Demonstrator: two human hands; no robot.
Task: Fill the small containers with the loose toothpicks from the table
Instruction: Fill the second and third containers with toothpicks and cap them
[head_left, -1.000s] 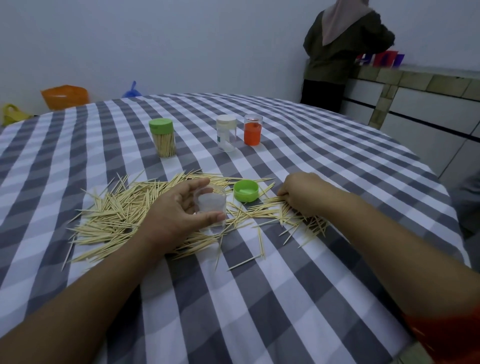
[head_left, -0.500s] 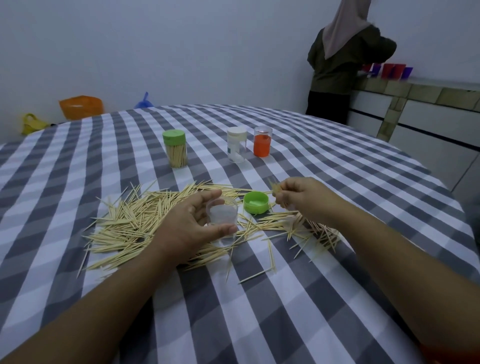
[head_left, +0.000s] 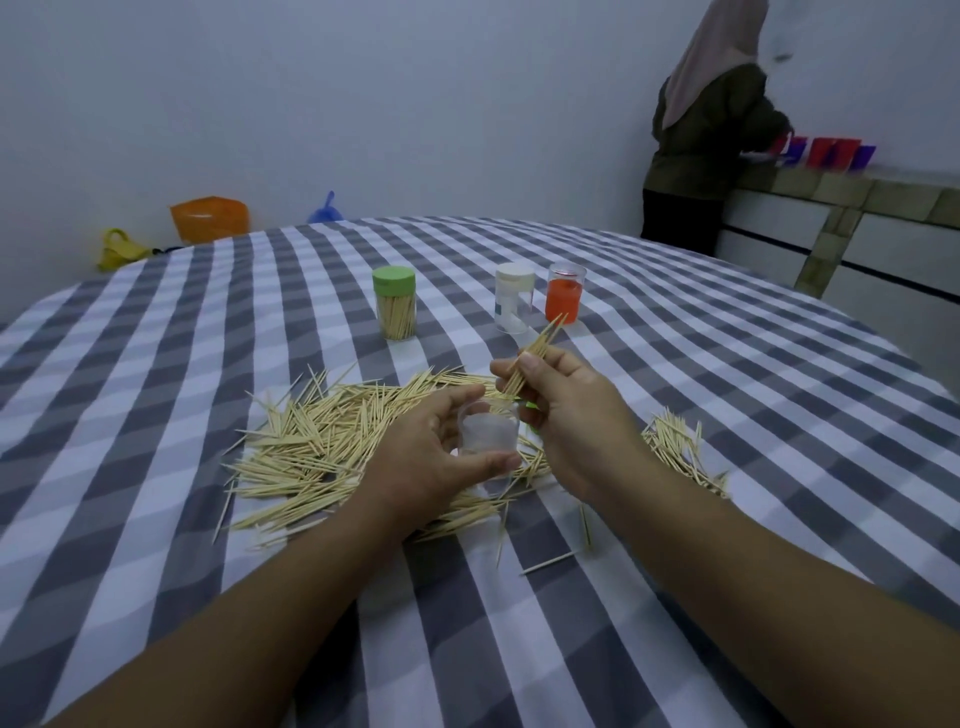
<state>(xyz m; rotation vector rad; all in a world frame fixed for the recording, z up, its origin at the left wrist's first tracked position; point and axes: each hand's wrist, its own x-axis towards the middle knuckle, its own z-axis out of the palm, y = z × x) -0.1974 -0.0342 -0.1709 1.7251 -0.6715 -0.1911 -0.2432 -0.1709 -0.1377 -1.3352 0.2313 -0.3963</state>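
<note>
Head view: your left hand (head_left: 431, 457) grips the clear open container (head_left: 488, 441), upright over the loose toothpicks (head_left: 322, 447). Your right hand (head_left: 566, 410) pinches a toothpick bundle (head_left: 535, 353), tilted, tips pointing up and away. Beyond: green-lidded jar (head_left: 395, 301), toothpicks upright inside.

- L hand (head_left: 431, 457) & R hand (head_left: 574, 415): both bare, no gloves, no rings or watch seen.
- Both forearms bare up to frame edge, no sleeve in view.
- Nails short, unpainted where visible, e.g. R thumb.
</note>
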